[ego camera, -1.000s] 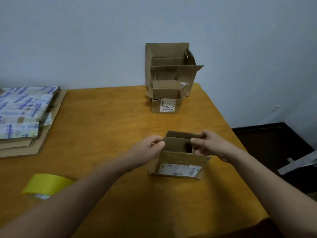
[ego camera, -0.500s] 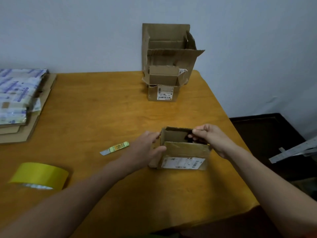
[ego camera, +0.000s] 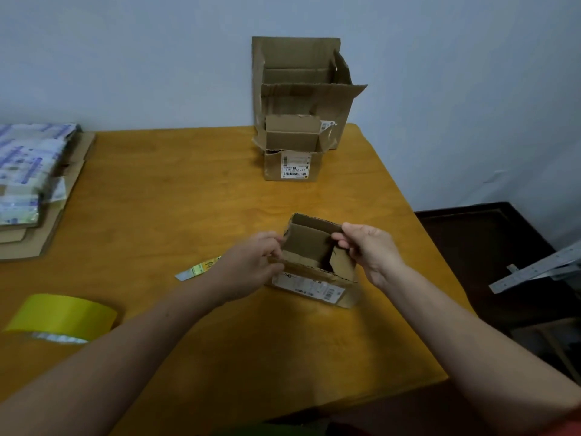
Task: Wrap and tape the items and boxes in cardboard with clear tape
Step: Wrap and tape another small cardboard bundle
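since both your hands are already on the small box (ego camera: 311,243), what matters for the next bit is where the tape is. the box sits on the table (ego camera: 188,199) toward the right edge, about midway between the far and near edges. its top is open and its long axis runs roughly left to right, with the right end swung a little toward you.

your left hand (ego camera: 251,265) is curled onto the left end of the box, fingers pinching the flap or wall there. your right hand (ego camera: 367,250) pinches the short flap at the right end between thumb and fingers, and that flap looks partly folded inward. so both hands are clamped on cardboard, one per end.

the tape roll (ego camera: 63,313) lies way off by the near left corner, well apart from the box and on your left hand's side. my guess is the flaps need folding shut first, then the left hand is the obvious one to go for the roll while the right pins the flaps down. reaching across with the right would mean letting the box spring open.

there's a little printed strip (ego camera: 198,269) just beside your left wrist, can't tell what it is. the other open boxes (ego camera: 295,165) are stacked at the far edge, not in the way.
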